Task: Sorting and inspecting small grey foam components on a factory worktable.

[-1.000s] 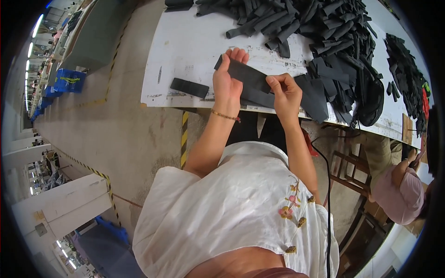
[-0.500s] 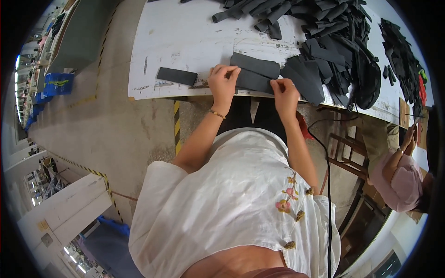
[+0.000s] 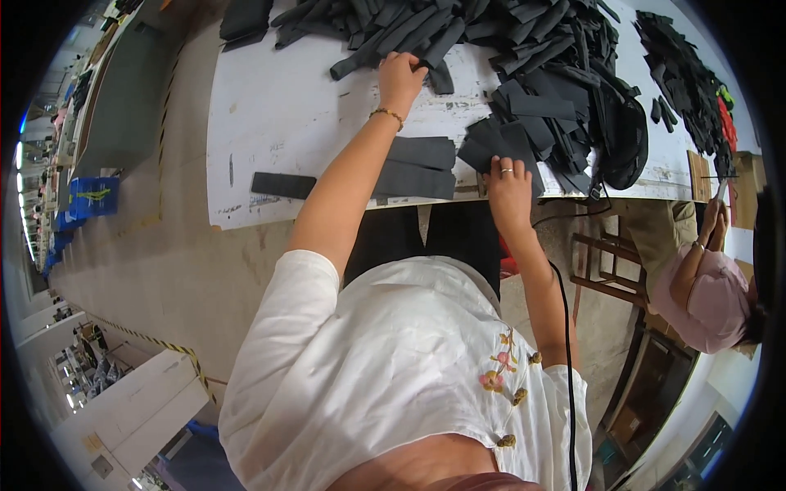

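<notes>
1. Dark grey fabric strips (image 3: 458, 33) lie heaped across the far part of the white table (image 3: 286, 114), and the left hand (image 3: 399, 75) reaches out to the near edge of that heap.
2. Its grip is curled together on the end of one strip at the heap's edge; whether the fingers pinch it fully cannot be told, since they are seen from behind.
3. A thin gold bracelet (image 3: 386, 115) sits on the left wrist, and the forearm stretches over two flat grey pieces (image 3: 419, 168) stacked near the table's near edge.
4. The right hand (image 3: 508, 190) rests at the near edge of the table, to the right of those two flat pieces, with a ring on one finger.
5. Its grip is spread flat, fingers apart, pressing on a dark folded piece (image 3: 498, 146) that lies just beyond the fingertips and touches the big heap.
6. One single dark strip (image 3: 282, 185) lies alone on the left of the table, well apart from both hands.
7. A black rounded bag-like object (image 3: 624, 139) sits at the right end of the heap, and a smaller pile of black pieces (image 3: 684, 74) lies farther right.
8. A black cable (image 3: 565, 327) hangs down from the table edge beside the right forearm.
9. Another person in a pink top (image 3: 704, 299) is at the right, near a wooden stool (image 3: 606, 262) on the floor.
</notes>
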Demonstrator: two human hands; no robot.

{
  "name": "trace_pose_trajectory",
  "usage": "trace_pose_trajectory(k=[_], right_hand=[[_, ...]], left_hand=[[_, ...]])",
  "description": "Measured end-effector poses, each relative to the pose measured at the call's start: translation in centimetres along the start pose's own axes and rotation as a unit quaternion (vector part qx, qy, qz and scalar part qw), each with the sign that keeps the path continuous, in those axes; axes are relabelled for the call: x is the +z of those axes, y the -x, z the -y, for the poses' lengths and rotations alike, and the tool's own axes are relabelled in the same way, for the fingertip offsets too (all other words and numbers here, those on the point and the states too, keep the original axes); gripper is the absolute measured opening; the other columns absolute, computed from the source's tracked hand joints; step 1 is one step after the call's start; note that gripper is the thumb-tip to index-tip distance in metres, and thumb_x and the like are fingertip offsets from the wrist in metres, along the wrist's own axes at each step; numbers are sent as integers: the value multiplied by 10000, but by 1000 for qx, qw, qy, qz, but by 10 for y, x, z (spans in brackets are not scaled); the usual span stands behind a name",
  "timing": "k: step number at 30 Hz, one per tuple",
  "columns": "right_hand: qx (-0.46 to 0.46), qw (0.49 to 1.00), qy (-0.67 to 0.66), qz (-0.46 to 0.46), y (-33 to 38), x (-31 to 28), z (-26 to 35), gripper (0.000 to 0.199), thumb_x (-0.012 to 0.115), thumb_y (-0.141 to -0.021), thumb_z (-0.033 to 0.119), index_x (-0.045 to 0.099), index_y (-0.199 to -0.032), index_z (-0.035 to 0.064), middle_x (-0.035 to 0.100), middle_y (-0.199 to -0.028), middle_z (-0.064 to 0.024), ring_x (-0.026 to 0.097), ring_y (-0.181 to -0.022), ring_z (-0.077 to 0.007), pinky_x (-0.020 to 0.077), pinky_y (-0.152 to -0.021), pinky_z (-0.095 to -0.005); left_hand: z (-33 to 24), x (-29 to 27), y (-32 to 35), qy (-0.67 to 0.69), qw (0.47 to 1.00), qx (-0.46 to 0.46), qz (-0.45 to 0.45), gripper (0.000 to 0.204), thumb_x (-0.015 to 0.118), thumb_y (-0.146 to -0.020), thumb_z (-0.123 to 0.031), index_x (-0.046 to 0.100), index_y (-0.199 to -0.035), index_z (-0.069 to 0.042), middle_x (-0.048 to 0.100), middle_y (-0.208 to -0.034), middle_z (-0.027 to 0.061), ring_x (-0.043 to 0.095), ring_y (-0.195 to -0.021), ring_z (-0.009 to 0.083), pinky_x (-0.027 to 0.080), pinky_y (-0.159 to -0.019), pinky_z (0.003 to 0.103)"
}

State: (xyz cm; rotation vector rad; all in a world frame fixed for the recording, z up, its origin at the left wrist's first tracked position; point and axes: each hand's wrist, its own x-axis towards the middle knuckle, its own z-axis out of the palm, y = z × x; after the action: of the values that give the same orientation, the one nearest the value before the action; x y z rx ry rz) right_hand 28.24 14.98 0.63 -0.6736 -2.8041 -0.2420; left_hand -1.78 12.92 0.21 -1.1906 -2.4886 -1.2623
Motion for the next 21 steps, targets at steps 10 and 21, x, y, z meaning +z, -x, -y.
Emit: trace_pose_trajectory(k=[10,21], right_hand=[[10,998,-46,34,1,-9,2,442,652,-822,228,577,-1195,3,524,-1079,-93,494,-968,-260,425,-754,-381],[17,992,-118,-33,-13,-13,-2,188,581,-780,13,611,-965,-6,566,-953,-148,535,-870,-299,444,-735,-398]], left_hand=[[-21,18,-17,-2,977,-3,-214,151,702,-791,-171,652,-847,-40,581,-945,139,545,-959,351,448,-856,429],[8,-42,-64,68,996,-64,-6,218,694,-836,-224,700,-863,-7,695,-865,117,664,-706,245,520,-658,343]])
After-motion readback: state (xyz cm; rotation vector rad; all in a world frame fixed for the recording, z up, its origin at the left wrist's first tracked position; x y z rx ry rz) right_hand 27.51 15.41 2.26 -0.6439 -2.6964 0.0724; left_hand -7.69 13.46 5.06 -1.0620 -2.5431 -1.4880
